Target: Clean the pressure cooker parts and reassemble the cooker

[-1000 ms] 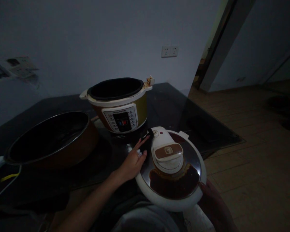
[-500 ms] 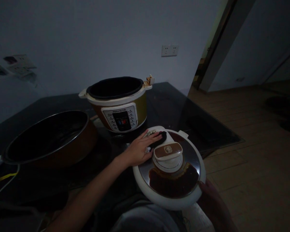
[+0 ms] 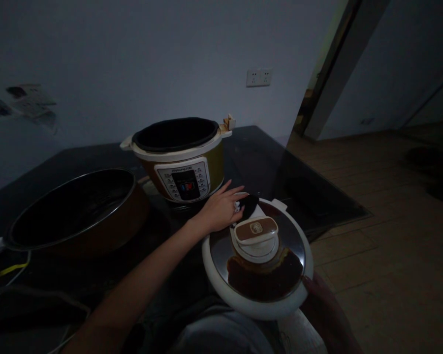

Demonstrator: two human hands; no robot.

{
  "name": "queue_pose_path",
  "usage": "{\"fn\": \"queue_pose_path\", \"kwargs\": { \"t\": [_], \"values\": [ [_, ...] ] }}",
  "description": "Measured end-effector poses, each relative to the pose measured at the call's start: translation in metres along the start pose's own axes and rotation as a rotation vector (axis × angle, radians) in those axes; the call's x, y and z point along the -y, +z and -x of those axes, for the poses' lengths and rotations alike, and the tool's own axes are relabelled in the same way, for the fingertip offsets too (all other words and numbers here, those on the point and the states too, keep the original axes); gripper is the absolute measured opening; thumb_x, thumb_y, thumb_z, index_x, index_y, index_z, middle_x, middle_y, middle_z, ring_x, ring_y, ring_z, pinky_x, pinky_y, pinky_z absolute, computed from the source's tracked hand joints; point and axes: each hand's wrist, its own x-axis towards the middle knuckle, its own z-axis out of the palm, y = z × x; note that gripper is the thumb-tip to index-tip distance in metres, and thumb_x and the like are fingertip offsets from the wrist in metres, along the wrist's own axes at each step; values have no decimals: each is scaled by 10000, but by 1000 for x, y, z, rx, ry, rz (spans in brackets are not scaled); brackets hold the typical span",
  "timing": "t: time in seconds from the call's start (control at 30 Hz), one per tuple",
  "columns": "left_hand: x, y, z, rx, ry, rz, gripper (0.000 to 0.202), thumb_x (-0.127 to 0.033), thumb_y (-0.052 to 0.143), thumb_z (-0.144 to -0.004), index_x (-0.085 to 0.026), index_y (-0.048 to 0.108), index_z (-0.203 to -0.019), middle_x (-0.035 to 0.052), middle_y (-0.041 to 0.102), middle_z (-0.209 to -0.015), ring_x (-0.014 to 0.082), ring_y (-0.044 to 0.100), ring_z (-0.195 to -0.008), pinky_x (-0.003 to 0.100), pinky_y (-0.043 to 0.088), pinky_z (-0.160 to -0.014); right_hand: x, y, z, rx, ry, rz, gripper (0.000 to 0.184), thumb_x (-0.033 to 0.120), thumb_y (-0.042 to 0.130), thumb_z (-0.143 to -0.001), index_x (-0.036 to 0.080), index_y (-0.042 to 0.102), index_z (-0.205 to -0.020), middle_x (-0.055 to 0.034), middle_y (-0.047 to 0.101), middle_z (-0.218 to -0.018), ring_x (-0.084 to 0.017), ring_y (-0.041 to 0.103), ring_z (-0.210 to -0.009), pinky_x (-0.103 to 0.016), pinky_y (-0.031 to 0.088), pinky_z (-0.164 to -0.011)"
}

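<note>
Left grip [image 3: 221,209]: fingers spread, palm down, holding a black cloth [image 3: 249,205] against the upper left of the lid [image 3: 217,290], beyond the handle [image 3: 256,230]. A small white piece shows between the fingers. Right grip [image 3: 321,295]: narrow, fingertips hooked on the lid's lower right rim; remainder in deep shadow.

Survey, left to right. At far left, a white cord with a yellow tag [image 3: 13,269] lies on the tabletop [image 3: 260,155]. Beside it, 1 wide brown pan [image 3: 110,233], dark inside. Next, set further back, 1 cooker [image 3: 217,167]: uncovered, dark interior, white rim, control panel facing the person. Lid lies nearer the person and to the right of the cooker, apart from it, top side up; support beneath cannot be made out. Its handle is brown and white; a dark brown patch [image 3: 266,280] with a ragged upper edge lies below that. Wall above carries 1 plate with 2 sockets [image 3: 259,77]. At far right, floor [image 3: 384,221] in tan boards. Light: dim.
</note>
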Motion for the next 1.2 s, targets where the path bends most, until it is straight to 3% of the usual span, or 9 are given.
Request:
{"fn": "queue_pose_path", "kwargs": {
  "t": [0.23, 0.37, 0.5, 0.63, 0.73, 0.83, 0.97, 1.07, 1.2],
  "values": [
    [11, 6, -2, -52, -198, 226, 271, -276, 480, -911, -156, 714, -846, 115, 650, -1297, 219, 483, -1336, 410, 205, -1204, -1, -1, -1, 26, -4, -3, 303, 367, 785, -724, 264, 737, -1005, -79, 770, -1020, -338, 657, -1108, -502, 448, -1011],
    [23, 11, -1, -135, -341, 292, 293, -309, 440, -926, -172, 639, -759, 117, 725, -1035, 233, 649, -1069, 383, 421, -1048, -2, -1, -1, 35, -19, 14, 384, 393, 778, -731, 291, 712, -1096, -69, 763, -1063, -341, 642, -1135, -518, 451, -1001],
    [26, -4, 10, -271, -497, 359, 378, -361, 310, -967, -160, 586, -804, 64, 658, -743, 207, 635, -714, 333, 512, -731, -1, -2, -2, 36, -8, 27, 400, 418, 779, -726, 293, 713, -1100, -78, 763, -1063, -340, 663, -1096, -513, 469, -977],
    [22, -25, 19, -377, -496, 465, 334, -355, 333, -955, -152, 595, -997, 59, 677, -926, 191, 624, -856, 301, 468, -845, 0, -1, -1, 9, 3, 21, 337, 395, 792, -718, 266, 734, -1023, -91, 767, -1036, -335, 665, -1089, -494, 470, -981],
    [21, -20, 16, -320, -431, 666, 311, -330, 407, -914, -161, 606, -1083, 65, 673, -1078, 200, 603, -997, 311, 416, -962, 1, 2, 0, 11, 5, 7, 405, 393, 795, -715, 252, 718, -1086, -103, 765, -1034, -339, 649, -1118, -495, 461, -991],
    [22, 2, 9, -203, -423, 762, 321, -380, 434, -894, -143, 635, -975, 73, 696, -974, 214, 617, -936, 339, 454, -930, 0, 4, 0, 17, 5, -6, 479, 394, 801, -705, 266, 692, -1154, -97, 761, -1055, -335, 647, -1123, -486, 460, -990],
    [22, 24, 6, -175, -467, 781, 340, -406, 398, -913, -149, 620, -890, 56, 694, -890, 215, 612, -906, 357, 476, -890, -1, 3, 0, 17, -7, -9, 535, 384, 799, -708, 271, 662, -1212, -102, 753, -1083, -340, 646, -1122, -495, 459, -987],
    [20, 25, 11, -190, -512, 749, 315, -410, 404, -914, -171, 587, -822, 31, 667, -836, 199, 590, -856, 338, 468, -854, -1, 2, 0, 3, 4, -14, 528, 388, 802, -704, 270, 670, -1202, -103, 752, -1084, -337, 651, -1113, -486, 462, -988],
    [10, 20, 26, -198, -585, 673, 361, -436, 413, -903, -214, 457, -622, -16, 523, -602, 158, 494, -618, 298, 435, -654, -1, 1, 0, -14, 8, -24, 524, 386, 810, -695, 273, 681, -1190, -97, 761, -1057, -335, 656, -1106, -478, 473, -982]
  ]
}}
